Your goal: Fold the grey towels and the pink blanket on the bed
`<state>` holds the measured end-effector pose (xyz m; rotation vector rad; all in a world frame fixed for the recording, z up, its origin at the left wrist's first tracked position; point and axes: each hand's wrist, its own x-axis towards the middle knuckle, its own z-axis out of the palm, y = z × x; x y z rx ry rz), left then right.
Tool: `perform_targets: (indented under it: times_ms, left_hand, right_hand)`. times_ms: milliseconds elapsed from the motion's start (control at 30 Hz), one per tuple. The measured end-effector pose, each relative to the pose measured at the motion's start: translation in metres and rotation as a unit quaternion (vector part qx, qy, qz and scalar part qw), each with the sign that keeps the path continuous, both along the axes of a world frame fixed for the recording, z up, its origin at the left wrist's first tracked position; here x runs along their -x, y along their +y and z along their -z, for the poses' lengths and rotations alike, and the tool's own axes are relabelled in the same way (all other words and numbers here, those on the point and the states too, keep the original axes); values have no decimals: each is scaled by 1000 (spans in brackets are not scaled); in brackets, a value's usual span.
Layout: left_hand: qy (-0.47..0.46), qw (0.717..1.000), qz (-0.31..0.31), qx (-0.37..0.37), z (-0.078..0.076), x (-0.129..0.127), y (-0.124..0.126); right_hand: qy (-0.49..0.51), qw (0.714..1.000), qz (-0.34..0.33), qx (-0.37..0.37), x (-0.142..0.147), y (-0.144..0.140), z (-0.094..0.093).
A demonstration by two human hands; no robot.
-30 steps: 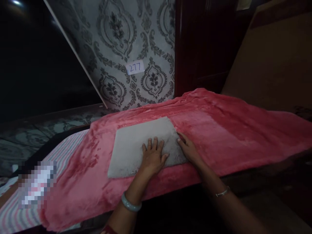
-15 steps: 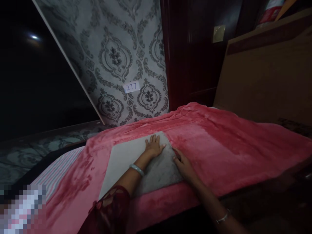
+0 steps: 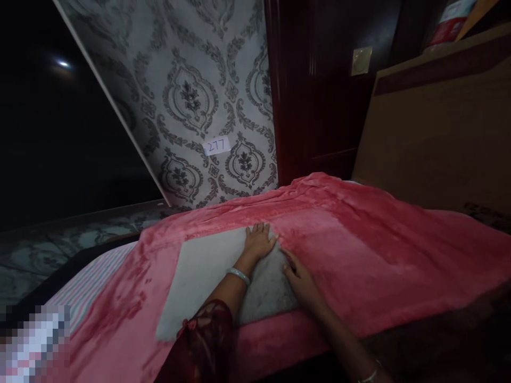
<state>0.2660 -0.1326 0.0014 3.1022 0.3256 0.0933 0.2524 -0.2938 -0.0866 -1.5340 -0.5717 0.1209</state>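
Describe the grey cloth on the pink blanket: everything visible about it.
The grey cloth is a flat, roughly rectangular piece, pale grey, with a soft, slightly fuzzy look, perhaps a folded towel. It lies spread flat on the pink blanket, near the blanket's front edge. The left hand presses palm-down on its far right corner, the forearm crossing over it. The right hand rests at its right edge, fingers touching the border. Its right part is in shadow and looks darker.
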Motion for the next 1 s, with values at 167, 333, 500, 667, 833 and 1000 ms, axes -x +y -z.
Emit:
perform_targets:
  times_ms: [167,333,500,667,833,1000]
  left_hand:
    - [38,998,11,38,-9,4,12]
    - [45,998,-25,23,-18,49,59]
    - [55,993,-108,6,-26,113,125]
    - [56,976,-212,-11,-31,153,152]
    - [8,982,-166,-86,-33,157,84]
    - [-21,997,40,-68,-7,156,-16]
  right_hand:
    - [11,1000,-8,18,-3,-2,3]
    - [-3,1000,-6,17,-4,-3,5]
    - [-12,999,14,41,-2,-4,3]
    - [-21,999,26,42,2,-6,-7]
    - [14,999,19,44,2,-9,-16]
    - [30,999,10,31,3,-12,-20]
